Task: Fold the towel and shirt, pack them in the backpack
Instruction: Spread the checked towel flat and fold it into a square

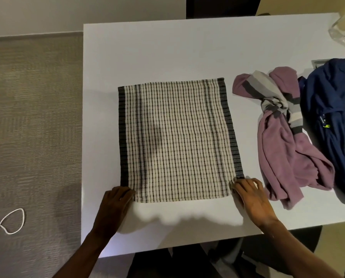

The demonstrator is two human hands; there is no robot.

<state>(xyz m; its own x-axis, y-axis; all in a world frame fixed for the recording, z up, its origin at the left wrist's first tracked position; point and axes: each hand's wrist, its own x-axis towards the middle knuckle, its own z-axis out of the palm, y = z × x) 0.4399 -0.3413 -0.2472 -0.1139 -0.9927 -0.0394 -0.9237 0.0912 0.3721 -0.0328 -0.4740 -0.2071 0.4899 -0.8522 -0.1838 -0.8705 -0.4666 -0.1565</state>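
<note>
A checked cream-and-black towel (pixel 175 141) lies spread flat in the middle of the white table (pixel 167 49). My left hand (pixel 115 203) pinches its near left corner. My right hand (pixel 251 195) pinches its near right corner, which is slightly gathered. A crumpled purple shirt with grey and white stripes (pixel 283 137) lies to the right of the towel, apart from it. A dark blue backpack (pixel 333 109) lies at the table's right edge, with the shirt touching its left side.
A clear plastic container (pixel 344 27) stands at the table's far right corner. Grey carpet (pixel 33 117) lies left of the table, with a white cord (pixel 9 223) on it. The table's near edge is just below my hands.
</note>
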